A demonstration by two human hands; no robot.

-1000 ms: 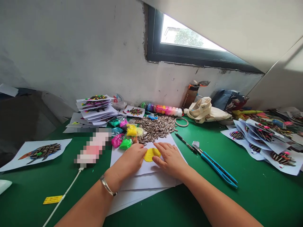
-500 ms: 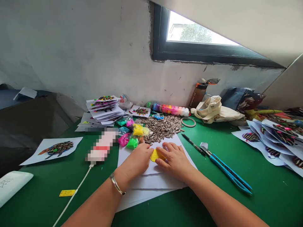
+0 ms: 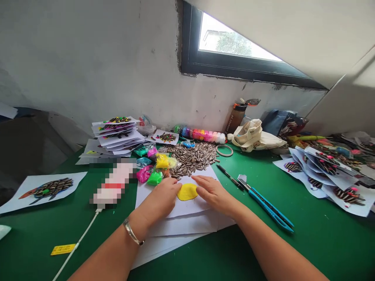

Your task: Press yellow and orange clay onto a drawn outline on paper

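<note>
A flat yellow clay oval [image 3: 187,192] lies on the top sheet of white paper [image 3: 190,212], with faint drawn lines just below it. My left hand [image 3: 162,197] rests on the paper, its fingers bent and close together at the clay's left edge; their undersides are hidden. On the other side, my right hand [image 3: 215,193] is open, with its fingers stretched toward the clay's right edge. Beyond the hands are a heap of striped sunflower seeds [image 3: 196,156] and several bags of coloured clay, among them a yellow bag [image 3: 162,160] and a green bag [image 3: 154,178].
Blue tweezers [image 3: 271,207] and a black pen [image 3: 230,176] lie to the right, below a tape roll [image 3: 224,150]. Seed-picture sheets are stacked at left [image 3: 117,134] and right [image 3: 319,168]. A finished seed turtle picture [image 3: 49,190] lies near a white cable [image 3: 77,244].
My right hand has moved off the yellow clay toward its right side, and more of the clay now shows. The camera view has turned slightly right.
</note>
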